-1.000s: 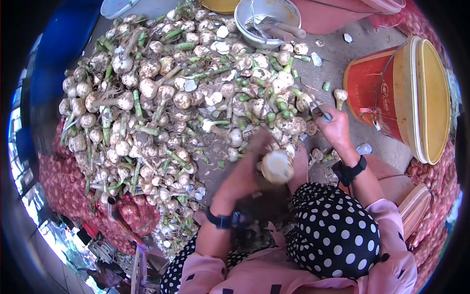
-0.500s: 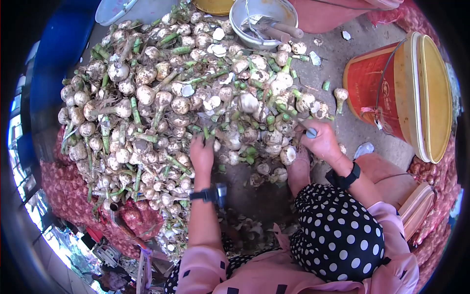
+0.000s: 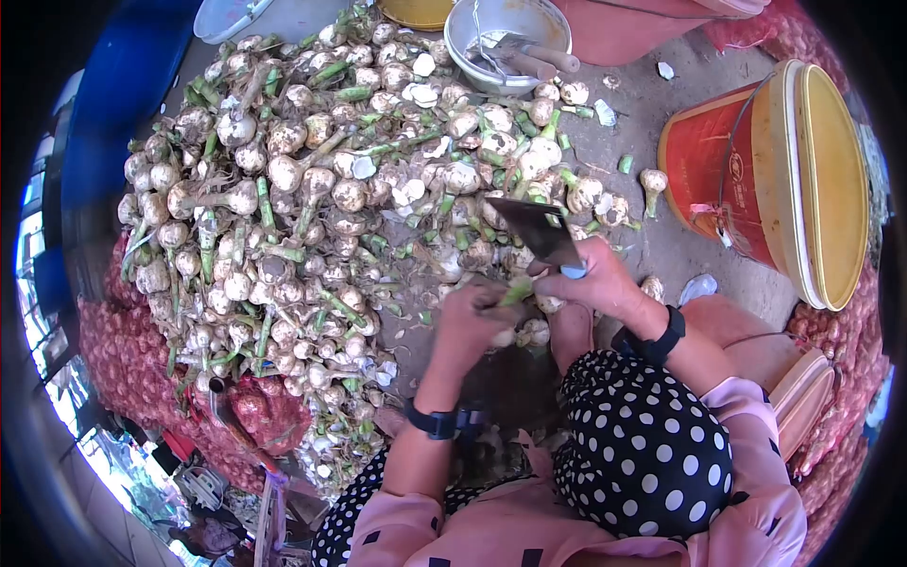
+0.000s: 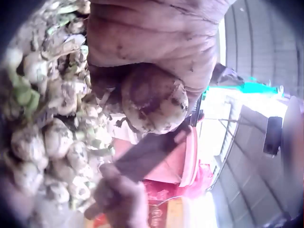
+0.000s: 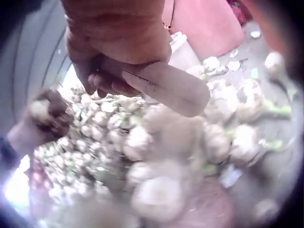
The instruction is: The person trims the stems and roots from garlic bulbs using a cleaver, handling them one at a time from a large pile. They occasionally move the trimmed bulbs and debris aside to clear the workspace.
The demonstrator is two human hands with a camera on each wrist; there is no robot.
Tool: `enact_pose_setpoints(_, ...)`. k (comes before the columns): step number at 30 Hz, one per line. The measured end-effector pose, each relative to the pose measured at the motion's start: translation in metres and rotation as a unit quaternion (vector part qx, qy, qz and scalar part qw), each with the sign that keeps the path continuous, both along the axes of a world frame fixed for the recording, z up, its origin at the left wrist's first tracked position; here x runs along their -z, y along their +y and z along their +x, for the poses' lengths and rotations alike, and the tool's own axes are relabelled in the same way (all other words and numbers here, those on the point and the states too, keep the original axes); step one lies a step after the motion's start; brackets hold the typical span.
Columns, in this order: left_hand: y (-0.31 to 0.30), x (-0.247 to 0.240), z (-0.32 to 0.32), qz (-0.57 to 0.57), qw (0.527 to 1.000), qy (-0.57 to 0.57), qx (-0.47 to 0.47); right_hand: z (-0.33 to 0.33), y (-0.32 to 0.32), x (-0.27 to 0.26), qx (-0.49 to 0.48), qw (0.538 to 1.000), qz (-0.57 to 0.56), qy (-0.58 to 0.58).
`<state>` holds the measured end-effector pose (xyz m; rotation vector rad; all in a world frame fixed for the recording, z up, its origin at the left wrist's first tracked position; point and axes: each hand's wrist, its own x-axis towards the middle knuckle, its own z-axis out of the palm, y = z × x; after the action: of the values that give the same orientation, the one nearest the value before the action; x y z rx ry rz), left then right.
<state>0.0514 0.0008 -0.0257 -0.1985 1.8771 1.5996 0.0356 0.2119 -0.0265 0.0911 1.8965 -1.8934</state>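
Note:
My left hand (image 3: 470,321) grips a garlic bulb, its green stalk (image 3: 518,291) pointing toward my right hand. In the left wrist view the soil-stained bulb (image 4: 154,104) sits under the palm within curled fingers. Close beside it, my right hand (image 3: 609,283) holds a cleaver by its pale handle (image 5: 175,90). The broad dark blade (image 3: 539,231) slants up and left over the heap. Both hands are above the near edge of a large heap of garlic bulbs (image 3: 283,170) with cut green stalks.
A red bucket with a yellow lid (image 3: 836,189) lies tilted at the right. Behind the heap is a pale bowl (image 3: 510,80) with wooden-handled tools. Red net bags (image 3: 132,369) flank both sides. One bare foot (image 3: 572,335) rests near the hands.
The left hand let go of a trimmed bulb, reached into the heap's near side, and came back right with another bulb. The right hand's cleaver has turned so its blade shows broad.

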Motion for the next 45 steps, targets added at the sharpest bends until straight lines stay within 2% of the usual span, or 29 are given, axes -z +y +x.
enact_pose_setpoints(1,0.008,0.001,-0.001,-0.099,0.987,0.063,0.112,-0.005,-0.005,-0.008,-0.021,1.0,0.0,-0.007)
enact_pose_setpoints(2,0.012,0.003,0.0,-0.101,0.987,0.063,0.11,-0.006,-0.007,-0.008,-0.023,1.0,-0.002,-0.007)
enact_pose_setpoints(4,0.016,0.013,0.001,-0.036,0.996,0.074,-0.018,-0.007,-0.008,-0.008,-0.054,0.972,0.158,0.167)
enact_pose_setpoints(5,0.016,0.018,-0.003,-0.046,0.978,0.206,-0.002,-0.004,-0.011,-0.006,-0.041,0.953,0.193,0.23)
enact_pose_setpoints(6,0.015,0.018,0.002,-0.046,0.977,0.207,-0.004,-0.006,-0.011,-0.005,-0.043,0.953,0.192,0.231)
enact_pose_setpoints(7,0.014,0.015,0.011,0.163,0.972,-0.064,-0.157,-0.007,-0.012,-0.005,-0.072,0.918,0.179,0.346)
enact_pose_setpoints(8,0.016,0.005,0.015,0.35,0.829,-0.326,-0.289,-0.006,-0.014,-0.004,-0.101,0.871,0.163,0.453)
enact_pose_setpoints(9,0.015,0.014,0.022,0.395,0.813,-0.313,-0.29,-0.004,-0.016,-0.009,-0.16,0.873,0.142,0.439)
enact_pose_setpoints(10,0.013,0.019,0.024,0.395,0.812,-0.316,-0.29,-0.002,-0.016,-0.012,-0.16,0.874,0.142,0.436)
enact_pose_setpoints(12,0.01,0.015,0.013,0.356,0.881,-0.189,-0.247,-0.004,-0.013,-0.018,-0.195,0.868,0.166,0.425)
enact_pose_setpoints(13,0.006,0.007,0.012,0.113,0.981,-0.075,-0.137,-0.005,-0.011,-0.021,-0.195,0.867,0.169,0.425)
enact_pose_setpoints(14,0.005,0.009,0.013,0.115,0.981,-0.075,-0.136,-0.007,-0.01,-0.022,-0.166,0.865,0.227,0.415)
enact_pose_setpoints(16,0.004,0.015,0.018,0.193,0.971,0.056,-0.131,-0.005,-0.009,-0.022,-0.135,0.86,0.287,0.4)
enact_pose_setpoints(17,0.006,-0.002,0.018,0.301,0.929,-0.073,-0.203,-0.004,-0.011,-0.021,-0.139,0.858,0.292,0.399)
enact_pose_setpoints(18,0.004,0.007,0.021,0.301,0.929,-0.075,-0.203,-0.003,-0.014,-0.021,-0.142,0.856,0.295,0.4)
enact_pose_setpoints(20,0.0,0.029,0.024,0.142,0.981,0.072,-0.115,-0.004,-0.017,-0.025,-0.144,0.855,0.297,0.399)
enact_pose_setpoints(23,-0.001,0.029,0.024,0.245,0.958,0.036,-0.141,-0.005,-0.018,-0.031,-0.15,0.848,0.308,0.404)
enact_pose_setpoints(27,0.004,0.002,0.03,0.282,0.937,-0.018,-0.207,-0.005,-0.008,-0.006,-0.126,0.844,0.324,0.409)
enact_pose_setpoints(29,0.008,0.0,0.037,0.215,0.965,-0.04,-0.144,-0.002,0.011,0.04,-0.06,0.854,0.405,0.321)
enact_pose_setpoints(31,0.024,-0.014,0.033,0.205,0.974,0.095,0.014,0.0,0.029,0.053,0.038,0.878,0.444,0.173)
enact_pose_setpoints(32,0.026,-0.018,0.021,0.214,0.959,0.178,0.061,0.002,0.033,0.056,0.087,0.911,0.388,0.108)
enact_pose_setpoints(34,-0.005,0.032,0.02,-0.02,0.975,0.22,-0.039,0.004,0.039,0.064,0.153,0.915,0.358,0.104)
enact_pose_setpoints(35,-0.026,0.034,0.016,-0.105,0.947,0.27,-0.139,0.0,0.039,0.061,0.15,0.918,0.357,0.087)
enact_pose_setpoints(36,-0.052,0.037,0.02,-0.24,0.904,0.266,-0.234,0.0,0.04,0.059,0.146,0.92,0.357,0.066)
enact_pose_setpoints(38,-0.113,0.068,0.029,-0.363,0.791,0.244,-0.428,0.006,0.04,0.068,0.144,0.913,0.37,0.089)
enact_pose_setpoints(40,-0.153,0.081,0.018,-0.318,0.794,0.208,-0.474,0.004,0.03,0.063,0.143,0.95,0.277,0.017)
enact_pose_setpoints(42,-0.179,0.097,0.006,-0.195,0.825,0.037,-0.53,-0.001,0.015,0.047,0.127,0.954,0.27,0.03)
enact_pose_setpoints(43,-0.187,0.108,0.005,-0.243,0.825,0.067,-0.505,-0.001,0.013,0.044,0.098,0.957,0.269,0.054)
enact_pose_setpoints(45,-0.176,0.078,0.003,-0.179,0.838,0.011,-0.516,0.0,0.011,0.04,0.057,0.957,0.265,0.102)
